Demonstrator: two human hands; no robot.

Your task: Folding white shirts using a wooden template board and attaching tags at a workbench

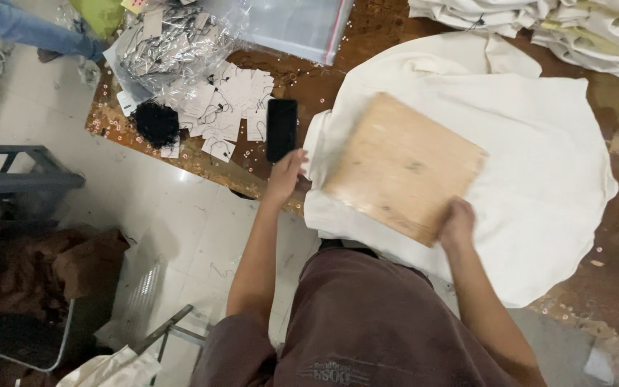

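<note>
A cream garment (531, 136) lies spread on the brown table (324, 79), with a square wooden board (402, 165) lying on top of it. My right hand (458, 221) grips the near corner of the board. My left hand (286, 175) rests at the left edge of the garment, fingers on the cloth, just below a black phone (281, 129). Whether the left hand pinches the fabric is unclear.
Several white paper tags (231, 107) and a clump of black strings (157, 123) lie left of the phone. Clear plastic bags (180, 43) sit at the back left, folded cream garments (560, 21) at the back right. A chair with brown cloth (30, 272) stands on the tiled floor.
</note>
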